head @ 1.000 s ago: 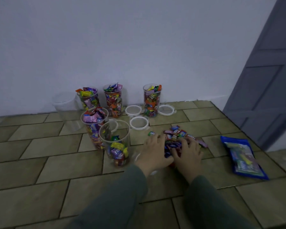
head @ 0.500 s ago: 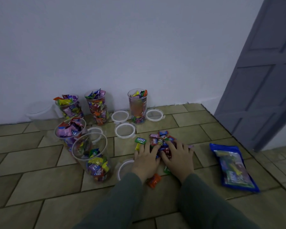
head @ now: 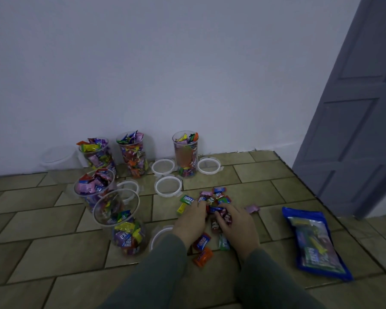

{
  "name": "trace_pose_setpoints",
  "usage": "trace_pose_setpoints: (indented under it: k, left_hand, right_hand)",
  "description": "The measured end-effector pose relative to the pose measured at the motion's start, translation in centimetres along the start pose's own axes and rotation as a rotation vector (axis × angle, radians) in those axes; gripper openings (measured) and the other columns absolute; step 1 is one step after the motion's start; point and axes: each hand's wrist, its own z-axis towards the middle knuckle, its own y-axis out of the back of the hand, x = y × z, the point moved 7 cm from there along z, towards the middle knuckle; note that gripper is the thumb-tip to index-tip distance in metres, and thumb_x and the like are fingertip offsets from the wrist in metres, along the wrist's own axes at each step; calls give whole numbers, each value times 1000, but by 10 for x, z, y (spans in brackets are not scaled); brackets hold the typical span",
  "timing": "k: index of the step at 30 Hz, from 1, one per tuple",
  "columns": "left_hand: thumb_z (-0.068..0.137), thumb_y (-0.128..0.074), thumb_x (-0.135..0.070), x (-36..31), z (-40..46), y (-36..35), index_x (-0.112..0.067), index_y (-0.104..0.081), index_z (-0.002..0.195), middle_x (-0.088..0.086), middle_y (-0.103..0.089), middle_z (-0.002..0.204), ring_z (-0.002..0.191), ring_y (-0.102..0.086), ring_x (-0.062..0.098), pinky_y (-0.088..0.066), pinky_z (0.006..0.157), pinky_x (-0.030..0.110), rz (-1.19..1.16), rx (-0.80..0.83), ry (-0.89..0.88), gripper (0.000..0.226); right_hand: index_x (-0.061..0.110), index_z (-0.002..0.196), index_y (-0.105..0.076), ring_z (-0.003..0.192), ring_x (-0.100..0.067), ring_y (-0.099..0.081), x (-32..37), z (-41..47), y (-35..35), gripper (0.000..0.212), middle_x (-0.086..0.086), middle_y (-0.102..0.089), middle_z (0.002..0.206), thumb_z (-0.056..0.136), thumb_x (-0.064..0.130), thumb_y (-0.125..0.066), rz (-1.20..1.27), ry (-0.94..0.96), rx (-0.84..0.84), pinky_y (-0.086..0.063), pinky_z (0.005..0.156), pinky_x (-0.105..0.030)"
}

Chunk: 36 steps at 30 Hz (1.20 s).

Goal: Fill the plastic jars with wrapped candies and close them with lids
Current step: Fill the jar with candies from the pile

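You are in the gathering step: your left hand [head: 191,220] and right hand [head: 236,226] curl over the loose candy pile [head: 214,200] on the floor tiles [head: 42,221], fingers closing round wrappers, though how many each holds I cannot tell. The part-filled jar [head: 120,221] stands at nine o'clock from your hands, a lid [head: 159,236] just beside your left wrist. Four heaped jars wait at ten to twelve o'clock, uncapped. Next, lift the handful cleanly and carry it left over that open mouth.
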Motion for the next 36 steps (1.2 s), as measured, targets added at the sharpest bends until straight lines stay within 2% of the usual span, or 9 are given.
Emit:
trace_pose_setpoints:
  k: [3,6,10,14,17,22,28,32,36]
  left_hand:
    - [101,-41,-13,-1,-1,7,-12,-45,123,11,-48,128,115,-50,25,-45,94,36,-12,-33,14,22]
    - [102,-41,-18,-3,-4,19,-14,-47,121,8,-51,124,112,-50,22,-46,93,36,-98,-123,50,20]
    - [104,-37,-26,-12,-19,45,-12,-48,113,7,-53,113,103,-53,23,-46,84,36,-184,-267,10,19]
    - [104,-35,-30,-17,-36,71,-14,-46,105,4,-52,104,92,-50,18,-37,72,28,-247,-397,-58,20]
    - [104,-33,-31,-14,-43,81,-15,-46,104,2,-51,101,89,-48,15,-34,69,25,-286,-426,-68,20]
    - [104,-33,-35,-8,-56,92,-21,-41,95,-3,-47,85,73,-46,13,-28,53,21,-332,-432,-49,18]
    - [103,-33,-36,-4,-73,106,-19,-45,98,-9,-46,84,78,-49,11,-35,61,28,-352,-478,-60,21]
    - [103,-35,-37,-1,-85,131,-21,-46,98,-8,-50,86,78,-49,4,-36,61,21,-392,-577,-108,20]
    - [103,-37,-36,6,-96,157,-18,-49,108,-3,-55,98,89,-53,11,-44,75,29,-402,-647,-124,23]
  right_hand:
    - [27,102,-66,86,-6,-62,-8,2,3,20,10,-67,93,87,40,-61,233,-100,-2,-55,77,-35]
    - [31,100,-63,86,-2,-65,-8,5,7,22,11,-69,91,86,48,-58,356,-144,-14,-57,75,-32]
    - [23,96,-67,78,1,-67,11,15,19,10,8,-70,84,90,31,-64,564,-187,-80,-55,69,-25]
    - [25,94,-67,80,0,-67,28,22,24,7,8,-71,85,92,30,-62,722,-210,-83,-55,72,-23]
    - [27,96,-66,79,1,-66,38,25,23,9,9,-71,85,92,33,-61,726,-193,-56,-54,73,-24]
    - [37,91,-62,82,1,-63,54,27,23,3,11,-69,86,92,34,-61,712,-154,-37,-53,75,-24]
    - [32,87,-65,74,0,-62,74,33,31,4,8,-68,79,91,32,-64,726,-139,-83,-49,67,-19]
    - [28,87,-65,64,4,-57,90,37,39,5,5,-66,75,91,30,-63,830,-159,-120,-45,59,-11]
    - [21,94,-69,70,2,-60,111,41,42,15,8,-68,77,92,34,-62,974,-213,-122,-50,65,-21]
